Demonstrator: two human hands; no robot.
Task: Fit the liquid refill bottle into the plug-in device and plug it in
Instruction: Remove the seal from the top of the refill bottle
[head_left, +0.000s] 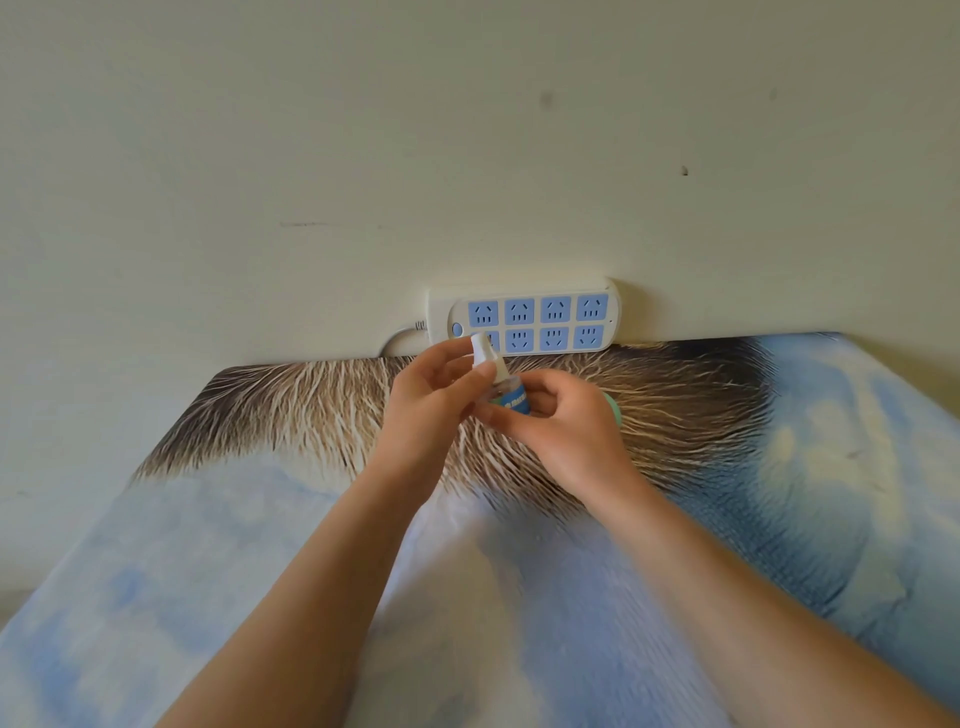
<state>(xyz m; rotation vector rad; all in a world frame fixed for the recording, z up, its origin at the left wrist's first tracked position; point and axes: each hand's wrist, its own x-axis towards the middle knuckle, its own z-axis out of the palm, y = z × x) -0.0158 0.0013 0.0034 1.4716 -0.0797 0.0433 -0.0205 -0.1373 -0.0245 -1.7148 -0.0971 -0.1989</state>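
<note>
Nearest the camera, both forearms reach out over the printed cloth. The left hand pinches the white cap between thumb and fingers. The right hand has its fingers curled round the body of the refill bottle, which is held tilted in the air above the cloth.

If the cap comes free with a jerk, the tilted bottle is likely to spill liquid onto the cloth or the fingers, and wet fingers could then lose their hold.

Just behind the right hand a green thing peeks out. It may be the plug-in device, but too little of it shows to be sure, and a careless wrist could knock it.

Farther back, the power strip leans against the wall. It looks loose, so a firm push may shift it, and spilled liquid so close to its sockets would be the worst outcome.
</note>
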